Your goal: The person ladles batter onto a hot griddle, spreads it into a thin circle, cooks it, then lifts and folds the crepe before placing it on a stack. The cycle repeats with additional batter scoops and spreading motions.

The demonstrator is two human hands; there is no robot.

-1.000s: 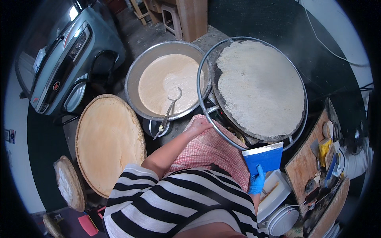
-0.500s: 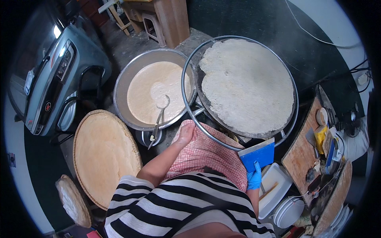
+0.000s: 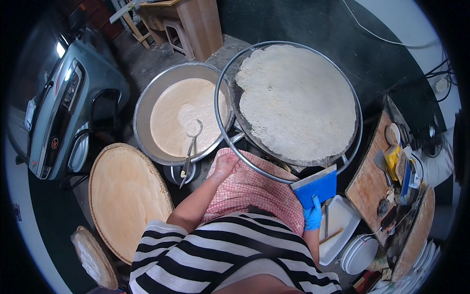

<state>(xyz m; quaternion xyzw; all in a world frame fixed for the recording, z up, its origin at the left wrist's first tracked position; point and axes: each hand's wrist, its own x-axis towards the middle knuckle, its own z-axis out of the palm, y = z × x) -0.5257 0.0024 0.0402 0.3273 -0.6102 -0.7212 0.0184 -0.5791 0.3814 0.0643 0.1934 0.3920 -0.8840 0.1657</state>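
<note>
My bare left hand (image 3: 227, 165) rests with curled fingers against the pink checked apron (image 3: 264, 191), beside the metal ring; nothing shows in it. In a blue glove, my right hand (image 3: 312, 216) grips a wide blue scraper (image 3: 317, 189) with a pale straight edge, held near the front right of the ring. A large pale flatbread (image 3: 298, 103) with ragged edges covers most of a round dark griddle (image 3: 240, 110), which sits inside the metal ring (image 3: 216, 98). Left of it, a metal basin (image 3: 141, 117) holds beige batter (image 3: 164, 120), with a ladle (image 3: 188, 159) leaning across its near rim.
A round pile of flatbread (image 3: 128, 201) lies at the left, near a grey-blue vehicle (image 3: 81, 105). On the right are a white tray (image 3: 345, 210), a white round tub (image 3: 360, 255) and a wooden board (image 3: 369, 188) with tools. A wooden desk (image 3: 200, 29) stands behind.
The view has shifted slightly, so the griddle and basin appear further left. Both hands keep nearly the same pose, and the scraper stays in my right hand.
</note>
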